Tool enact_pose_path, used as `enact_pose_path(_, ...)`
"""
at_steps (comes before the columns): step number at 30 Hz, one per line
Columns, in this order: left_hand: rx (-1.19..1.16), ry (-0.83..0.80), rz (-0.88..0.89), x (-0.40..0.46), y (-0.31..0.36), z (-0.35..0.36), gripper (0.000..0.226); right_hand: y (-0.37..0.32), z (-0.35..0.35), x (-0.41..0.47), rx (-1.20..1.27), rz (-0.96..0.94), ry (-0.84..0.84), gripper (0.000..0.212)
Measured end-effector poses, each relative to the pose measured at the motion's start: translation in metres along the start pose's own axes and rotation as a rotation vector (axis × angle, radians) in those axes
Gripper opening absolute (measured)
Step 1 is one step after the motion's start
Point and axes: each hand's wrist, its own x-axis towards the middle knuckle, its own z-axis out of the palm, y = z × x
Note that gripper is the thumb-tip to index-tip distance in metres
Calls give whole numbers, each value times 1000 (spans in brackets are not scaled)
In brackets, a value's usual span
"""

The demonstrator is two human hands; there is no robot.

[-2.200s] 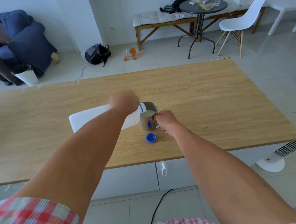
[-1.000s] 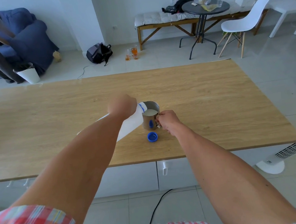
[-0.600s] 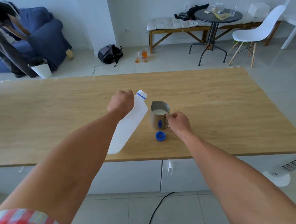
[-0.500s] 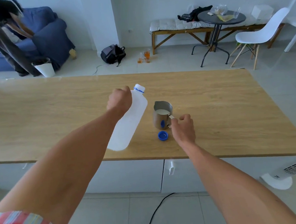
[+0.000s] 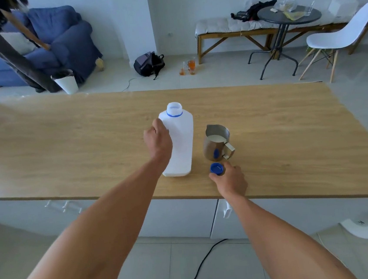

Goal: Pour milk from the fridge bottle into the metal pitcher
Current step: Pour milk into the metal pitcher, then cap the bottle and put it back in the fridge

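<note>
Long light-wood table (image 5: 267,117) fills mid-frame. White plastic milk bottle (image 5: 180,144), uncapped, stands upright at centre; left hand (image 5: 158,139) grips its side, probably steadying it for recapping. Steel pitcher (image 5: 217,142) just right of bottle, milk inside, nothing touching it. Right hand (image 5: 229,180), lower centre, pinches the round blue cap (image 5: 216,168) below the pitcher. Pour looks complete.

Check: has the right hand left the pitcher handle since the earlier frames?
Yes. The right hand dropped toward the near table edge, from the metal pitcher to the blue cap.
</note>
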Motion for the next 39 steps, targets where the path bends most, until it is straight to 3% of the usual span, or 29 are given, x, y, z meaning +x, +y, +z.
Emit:
enact_pose_path(7, -45, 4, -27, -2, -15, -4, 50, 10, 6, -7, 183, -132, 10, 24)
enact_pose_path(11, -38, 26, -29, -5, -14, -7, 34, -9, -17, -16, 468, -216, -46, 16)
enact_pose_path(16, -37, -33, -5, -4, -16, -11, 33, -69, -58, -12, 566, -398, 94, 19)
enact_pose_path(21, -16, -101, 14, -5, -14, -16, 38, -115, -90, 0, 451, -582, 153, 25)
enact_pose_path(27, -38, -177, -7, -2, -11, -21, 36, -152, -115, 3, 284, -708, 16, 40)
enact_pose_path(32, -24, -238, 8, 4, -14, -24, 42, -176, -132, 2, 204, -781, -97, 31)
enact_pose_path(36, -54, -258, 10, 2, -12, -25, 54, -194, -137, 11, -52, -819, -234, 47)
enact_pose_path(39, -96, -254, 29, -1, -12, -26, 40, -207, -140, 17, -264, -813, -322, 63)
